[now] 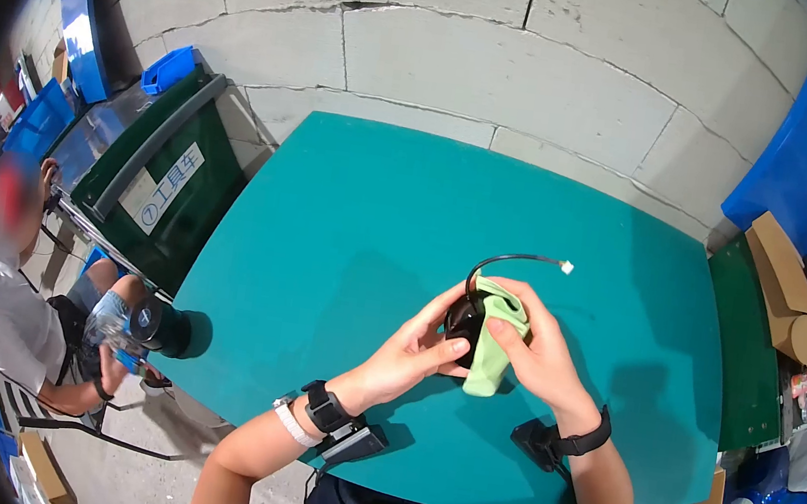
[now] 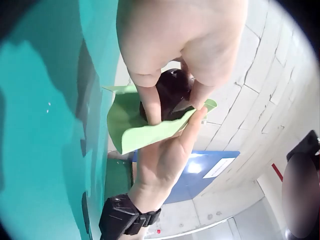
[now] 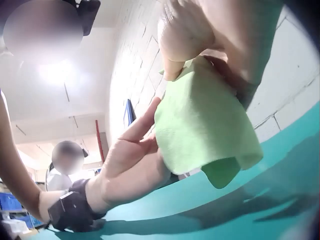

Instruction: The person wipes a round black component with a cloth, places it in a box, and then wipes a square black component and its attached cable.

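In the head view, a glossy black rounded device (image 1: 460, 322) is held over the near middle of the table. My left hand (image 1: 401, 355) grips it from the left, thumb across its front. A black cable (image 1: 509, 257) curves from its top to a small white connector (image 1: 567, 267). My right hand (image 1: 546, 362) pinches a light green cloth (image 1: 489, 363) against the device's right side, thumb on the cloth. Fingers of the left hand dip behind the cloth's edge in the left wrist view, on the device (image 2: 175, 90). The hanging cloth (image 3: 205, 120) hides the device in the right wrist view.
The green tabletop (image 1: 349, 205) reaches a block wall (image 1: 446, 66). A seated person (image 1: 22, 326) is at the left beside a dark green tool cart (image 1: 150, 181). A black cylindrical object (image 1: 158, 325) overlaps the table's left edge. Cardboard (image 1: 786, 299) stands at the right.
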`<state>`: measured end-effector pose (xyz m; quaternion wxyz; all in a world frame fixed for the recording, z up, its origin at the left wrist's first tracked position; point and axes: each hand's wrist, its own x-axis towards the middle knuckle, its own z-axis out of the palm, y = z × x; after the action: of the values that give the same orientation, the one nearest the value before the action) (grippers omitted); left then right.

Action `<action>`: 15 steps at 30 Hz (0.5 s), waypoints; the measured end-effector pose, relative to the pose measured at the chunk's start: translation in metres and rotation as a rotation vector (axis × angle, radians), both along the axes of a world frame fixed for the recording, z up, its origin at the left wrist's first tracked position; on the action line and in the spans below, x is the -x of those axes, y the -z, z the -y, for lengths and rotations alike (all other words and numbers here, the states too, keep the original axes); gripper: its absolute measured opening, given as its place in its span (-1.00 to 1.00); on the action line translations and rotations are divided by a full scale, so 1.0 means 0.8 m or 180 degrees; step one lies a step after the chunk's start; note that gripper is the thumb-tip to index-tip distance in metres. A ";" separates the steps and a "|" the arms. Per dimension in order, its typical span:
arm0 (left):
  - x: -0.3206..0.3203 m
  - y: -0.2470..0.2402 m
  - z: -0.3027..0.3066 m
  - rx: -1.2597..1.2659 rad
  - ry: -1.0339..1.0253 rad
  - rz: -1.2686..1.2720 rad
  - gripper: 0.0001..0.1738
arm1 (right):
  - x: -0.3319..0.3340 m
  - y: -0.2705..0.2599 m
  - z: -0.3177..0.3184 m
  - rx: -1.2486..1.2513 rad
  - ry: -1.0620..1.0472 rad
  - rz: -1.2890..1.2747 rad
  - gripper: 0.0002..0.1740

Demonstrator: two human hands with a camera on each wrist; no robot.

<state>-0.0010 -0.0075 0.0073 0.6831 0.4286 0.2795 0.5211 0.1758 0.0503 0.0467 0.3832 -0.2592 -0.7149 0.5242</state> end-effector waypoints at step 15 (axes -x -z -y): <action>0.002 -0.005 -0.011 -0.0113 -0.0435 0.0732 -0.33 | -0.046 -0.024 -0.027 -0.1891 0.1424 0.1954 -0.53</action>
<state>-0.0027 0.0015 0.0109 0.6658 0.3580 0.2186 0.6170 0.2123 0.0720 0.0655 0.3154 -0.4287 -0.8405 0.1013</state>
